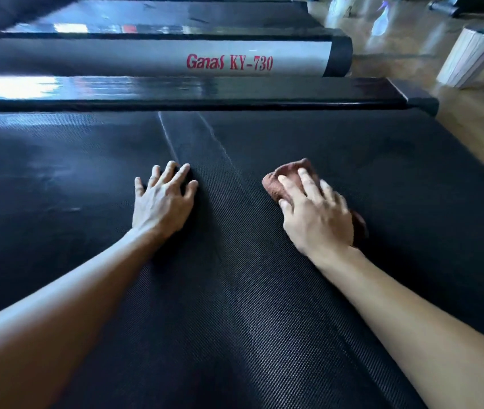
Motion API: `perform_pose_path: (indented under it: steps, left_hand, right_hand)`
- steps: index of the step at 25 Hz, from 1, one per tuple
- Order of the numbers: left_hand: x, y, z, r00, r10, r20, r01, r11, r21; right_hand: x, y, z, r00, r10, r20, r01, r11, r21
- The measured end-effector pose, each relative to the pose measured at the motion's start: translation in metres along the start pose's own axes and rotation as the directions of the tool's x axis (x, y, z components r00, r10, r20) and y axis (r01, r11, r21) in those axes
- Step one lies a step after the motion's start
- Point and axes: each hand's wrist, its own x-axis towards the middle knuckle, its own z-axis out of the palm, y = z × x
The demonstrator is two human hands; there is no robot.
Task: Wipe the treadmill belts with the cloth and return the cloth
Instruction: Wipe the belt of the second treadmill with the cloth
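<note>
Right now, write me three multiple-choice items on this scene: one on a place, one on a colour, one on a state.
1. Where is the cloth? A. on the floor B. under the right hand, on the belt C. on a rail
2. What colour is the lettering? A. red B. white C. blue
3. How is the left hand? A. in a fist B. holding the cloth C. flat on the belt, fingers spread

Answers: B, the right hand covers it on the belt; A, "Ganas KY-730" is red; C, its palm lies down, fingers apart.
</note>
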Motion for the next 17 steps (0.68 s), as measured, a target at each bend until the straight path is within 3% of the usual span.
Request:
perform_pose_path:
  steps: [1,3,4,5,7,8,9,10,12,13,14,15,16,17]
  left_hand:
    - [0.0,0.0,0.002,1.0,-0.021,0.003,0.021,1.0,-0.005]
    - [0.001,0.0,0.002,0.998,-0.063,0.01,0.064,0.998,-0.015]
    - [0.004,-0.001,0.002,0.998,-0.067,0.007,0.067,0.998,-0.017]
    - [0.005,-0.001,0.002,0.998,-0.062,0.011,0.062,0.998,-0.01]
    - [0.003,-0.002,0.005,0.999,-0.052,0.007,0.051,0.999,0.014]
    - [0.004,-0.002,0.006,0.999,-0.051,0.004,0.05,0.999,0.02]
    - [0.005,-0.002,0.006,0.999,-0.053,0.0,0.053,0.998,0.024]
    - [0.006,-0.002,0.007,0.999,-0.053,-0.004,0.054,0.998,0.036]
    - [0.005,-0.003,0.006,0.999,-0.05,-0.021,0.051,0.998,0.048]
    - [0.005,-0.003,0.006,0.998,-0.054,-0.018,0.054,0.998,0.041]
    - [0.004,-0.002,0.005,0.998,-0.057,-0.009,0.057,0.998,0.037]
    - [0.003,-0.001,0.005,0.998,-0.062,-0.003,0.062,0.997,0.038]
    - [0.002,-0.001,0.004,0.998,-0.065,-0.003,0.065,0.997,0.041]
    - [0.002,0.0,0.004,0.998,-0.061,0.002,0.061,0.997,0.038]
  right_hand:
    - [0.001,-0.012,0.005,0.991,-0.13,-0.025,0.13,0.991,0.012]
    - [0.007,-0.018,0.005,0.882,-0.469,0.036,0.466,0.882,0.072]
    - [0.024,-0.014,0.004,0.844,-0.531,0.069,0.523,0.846,0.103]
    - [0.045,-0.011,0.007,0.873,-0.48,0.091,0.472,0.876,0.097]
    - [0.08,-0.016,0.021,0.99,-0.109,0.089,0.109,0.994,0.002]
    - [0.09,-0.03,0.028,0.997,0.013,0.073,-0.01,0.999,-0.044]
    - [0.093,-0.045,0.032,0.999,-0.013,0.051,0.016,0.998,-0.06]
    - [0.092,-0.058,0.033,0.987,-0.157,0.026,0.157,0.987,-0.03]
    - [0.094,-0.065,0.03,0.879,-0.475,0.048,0.471,0.879,0.074]
    - [0.105,-0.06,0.029,0.857,-0.511,0.066,0.503,0.858,0.104]
    - [0.121,-0.054,0.032,0.9,-0.43,0.069,0.424,0.901,0.091]
    - [0.139,-0.054,0.038,0.967,-0.244,0.069,0.242,0.969,0.04]
    - [0.154,-0.061,0.046,0.996,-0.026,0.081,0.028,0.999,-0.017]
    - [0.165,-0.073,0.05,0.989,0.097,0.111,-0.091,0.994,-0.058]
